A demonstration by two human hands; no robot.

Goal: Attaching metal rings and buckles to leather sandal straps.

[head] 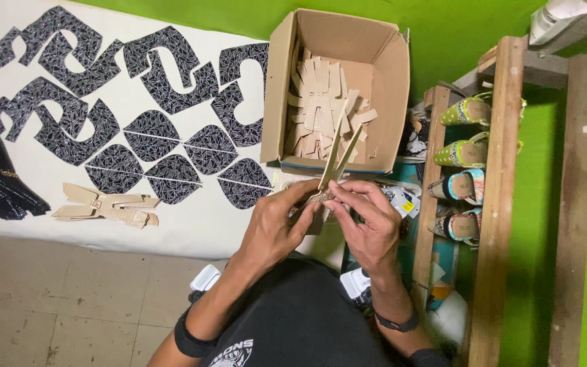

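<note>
Both hands, the left hand and the right hand, grip one bundle of tan cardboard strips just in front of the open cardboard box, two strips fanning upward. One small pile of cardboard pieces lies near the white tabletop's front edge, beside five black leaf-shaped cutouts. Four shoes sit on the wooden rack at right.

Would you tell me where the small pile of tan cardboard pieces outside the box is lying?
In the head view, the tan cardboard pile lies left of the left hand, on the white sheet just below the black patterned cutouts.
</note>
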